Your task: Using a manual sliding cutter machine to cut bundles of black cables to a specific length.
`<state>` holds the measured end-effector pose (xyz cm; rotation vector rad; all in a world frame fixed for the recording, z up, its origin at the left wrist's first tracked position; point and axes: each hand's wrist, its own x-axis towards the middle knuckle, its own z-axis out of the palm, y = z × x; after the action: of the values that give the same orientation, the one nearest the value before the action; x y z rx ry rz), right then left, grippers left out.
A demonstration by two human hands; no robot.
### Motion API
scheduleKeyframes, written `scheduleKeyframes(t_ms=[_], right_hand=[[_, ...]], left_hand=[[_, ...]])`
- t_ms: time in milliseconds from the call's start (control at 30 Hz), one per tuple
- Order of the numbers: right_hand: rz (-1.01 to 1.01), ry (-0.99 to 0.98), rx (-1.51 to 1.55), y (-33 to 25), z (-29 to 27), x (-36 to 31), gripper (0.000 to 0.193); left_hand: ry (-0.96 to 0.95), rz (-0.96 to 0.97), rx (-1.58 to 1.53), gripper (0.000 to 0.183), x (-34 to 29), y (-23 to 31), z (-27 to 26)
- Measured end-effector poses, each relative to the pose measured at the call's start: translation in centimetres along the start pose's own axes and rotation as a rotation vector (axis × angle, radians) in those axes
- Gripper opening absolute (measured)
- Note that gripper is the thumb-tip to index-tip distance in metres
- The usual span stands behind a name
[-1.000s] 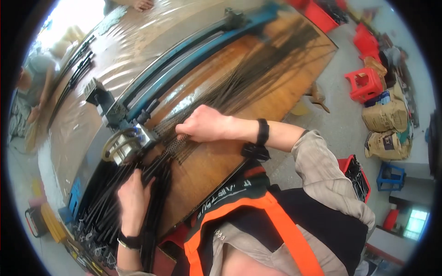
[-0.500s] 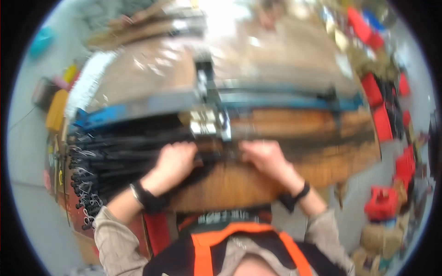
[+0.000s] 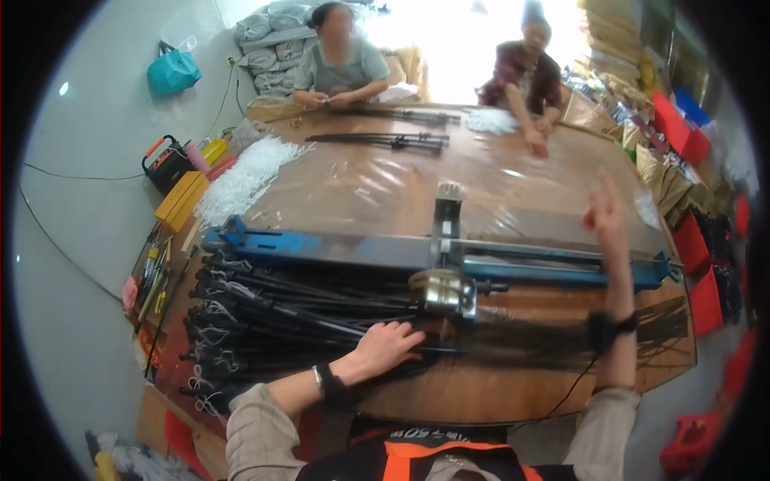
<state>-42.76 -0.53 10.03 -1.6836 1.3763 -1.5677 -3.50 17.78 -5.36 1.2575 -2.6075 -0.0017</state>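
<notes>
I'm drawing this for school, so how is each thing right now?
Left hand: on the black rods, fingers bent
Right hand: raised, blurred, looks empty
Black rods: lying heaped together
Thin dark rods: lying in a loose bundle
White strips: piled
Blue rail: lying across the table
Teal bag: hanging up

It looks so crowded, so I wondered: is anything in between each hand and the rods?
Nothing visible separates the left hand from the black rods; it rests on them. From here, the blue rail lies between the right hand and the thin dark rods; the hand's height over it is hard to tell.
</notes>
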Motion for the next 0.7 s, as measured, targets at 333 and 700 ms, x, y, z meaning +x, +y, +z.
scheduleKeyframes(t_ms=[333,700], right_hand=[[-0.524,-0.812,-0.499,1.0,5.1,-19.1,0.052],[-0.454,-0.835,-0.583,5.1,9.0,-23.1,0.058]], left_hand=[[-0.019,-0.038,-0.013,0.036,-1.2,-0.1,-0.4],[-0.309,-0.138,-0.045,0.035,-0.1,0.3,-2.9]])
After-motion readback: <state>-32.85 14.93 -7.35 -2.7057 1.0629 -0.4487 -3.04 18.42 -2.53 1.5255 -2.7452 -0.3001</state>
